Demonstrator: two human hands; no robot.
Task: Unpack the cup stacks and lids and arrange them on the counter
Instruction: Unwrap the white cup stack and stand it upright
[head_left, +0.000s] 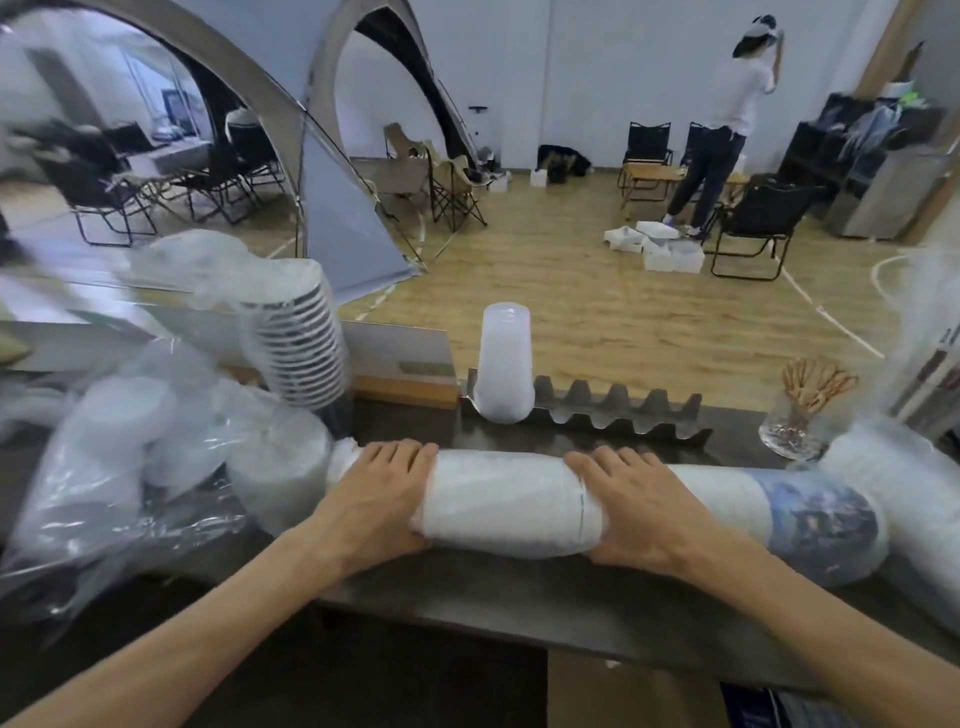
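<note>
The left hand (382, 493) lies palm-down over a long white cup stack (506, 501) that rests on its side across the dark counter (467, 597). Its fingers (400, 451) curl over the top of the stack near its left end and the thumb side wraps the near face, so the hand clasps the stack. The left forearm runs in from the lower left, bare, with the wrist nearly straight.

The right hand (636, 506) grips the same stack further right, palm-down, its fingers (613, 460) draped over the top and the heel of the hand pressed to the near side. The right forearm comes in from the lower right. A stretch of stack shows bare between the two hands.

Beyond the right hand the stack runs on into a cup with a blue printed band (821, 519). Left of the left hand lies a clear plastic bag of lids (130, 467), crumpled on the counter and touching the stack's end. Behind that bag stands an upright stack of striped cups (304, 348), partly wrapped in plastic. Behind the hands a single translucent cup (505, 364) sits upside down at the left end of a scalloped metal rack (613, 410). At the far right a glass of wooden stirrers (802, 410) stands on the counter.
</note>
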